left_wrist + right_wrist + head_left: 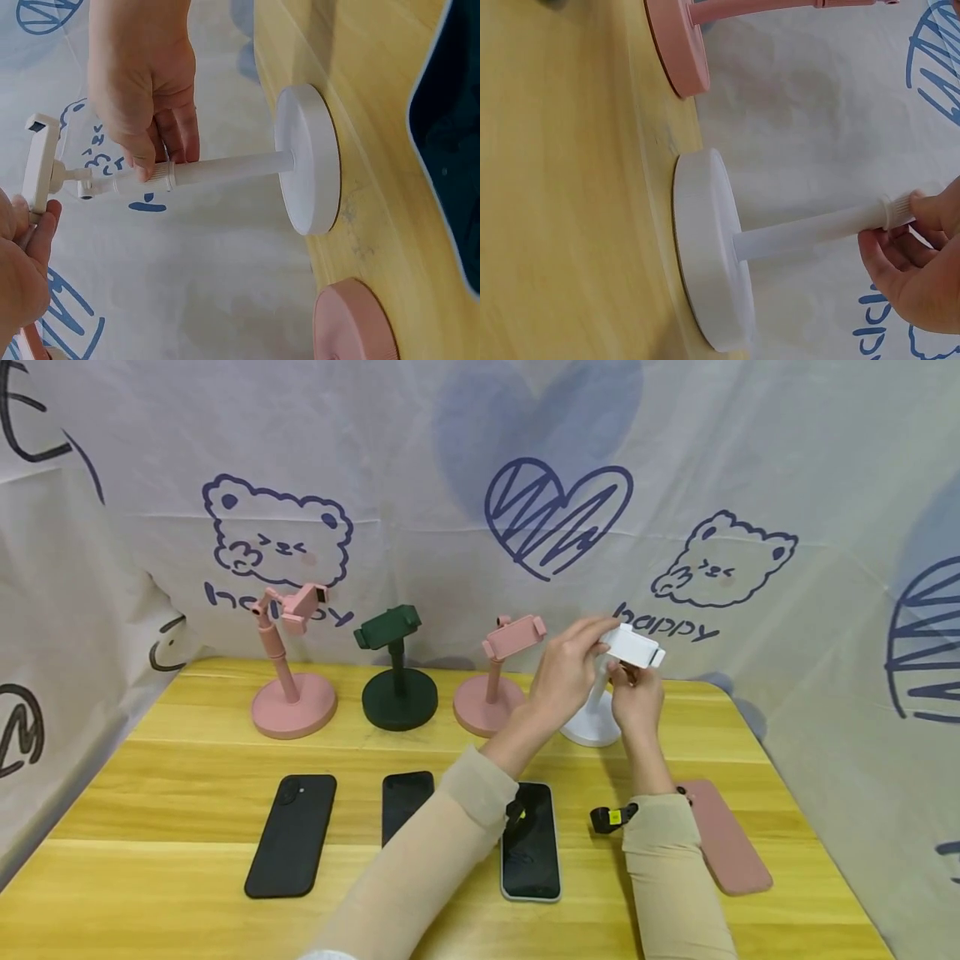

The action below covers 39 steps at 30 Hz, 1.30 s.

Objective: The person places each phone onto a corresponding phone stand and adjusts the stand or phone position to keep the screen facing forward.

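A white phone stand (590, 727) stands upright at the right of the row, its round base on the table. My left hand (567, 664) pinches one end of its phone clamp (634, 647). In the left wrist view, the left thumb and fingers (43, 232) meet at the clamp's lower end. My right hand (637, 702) grips the stand just below the clamp. Thumb and fingertips close round the ribbed collar (901, 211) on the pole, as the right wrist view shows. Above that collar, a small joint (85, 184) links the pole to the clamp.
To the left stand a pink stand (491, 703), a dark green stand (400, 700) and a taller pink stand (294, 706). In front lie a black phone (291, 839), a dark phone (407, 802) partly under my left sleeve, a light-edged phone (531, 852) and a pink phone (727, 839). A printed cloth (420, 468) hangs behind.
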Motion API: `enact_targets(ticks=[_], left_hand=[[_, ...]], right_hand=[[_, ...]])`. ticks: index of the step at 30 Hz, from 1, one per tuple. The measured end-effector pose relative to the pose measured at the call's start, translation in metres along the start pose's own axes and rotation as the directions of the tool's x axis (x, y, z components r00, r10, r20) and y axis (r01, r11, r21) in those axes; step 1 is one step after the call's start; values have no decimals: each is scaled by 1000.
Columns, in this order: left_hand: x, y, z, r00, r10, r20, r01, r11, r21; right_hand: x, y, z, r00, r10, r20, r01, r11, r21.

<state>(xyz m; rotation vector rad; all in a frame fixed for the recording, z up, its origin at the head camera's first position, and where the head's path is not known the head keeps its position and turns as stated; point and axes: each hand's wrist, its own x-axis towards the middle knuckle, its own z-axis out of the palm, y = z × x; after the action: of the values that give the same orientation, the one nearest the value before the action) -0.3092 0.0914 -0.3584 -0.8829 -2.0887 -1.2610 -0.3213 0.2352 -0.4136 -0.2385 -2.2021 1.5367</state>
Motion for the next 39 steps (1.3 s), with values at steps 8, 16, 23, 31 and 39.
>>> enact_targets(ticks=[8, 16, 23, 31, 39], left_hand=[[-4, 0, 1, 1000, -19, -8, 19, 999, -49], [-3, 4, 1, 999, -32, 33, 32, 999, -15], [0, 3, -2, 998, -26, 62, 27, 999, -19], [2, 7, -4, 997, -41, 61, 43, 999, -32], [1, 10, -5, 993, -83, 90, 85, 996, -24]], right_hand=[[-1, -2, 0, 999, -31, -17, 30, 998, -59], [-1, 0, 3, 998, -28, -48, 26, 999, -46], [0, -5, -4, 998, 64, 7, -64, 997, 44], [-10, -14, -23, 992, 22, 121, -23, 1000, 5], [-26, -24, -49, 981, -31, 191, 53, 992, -112]])
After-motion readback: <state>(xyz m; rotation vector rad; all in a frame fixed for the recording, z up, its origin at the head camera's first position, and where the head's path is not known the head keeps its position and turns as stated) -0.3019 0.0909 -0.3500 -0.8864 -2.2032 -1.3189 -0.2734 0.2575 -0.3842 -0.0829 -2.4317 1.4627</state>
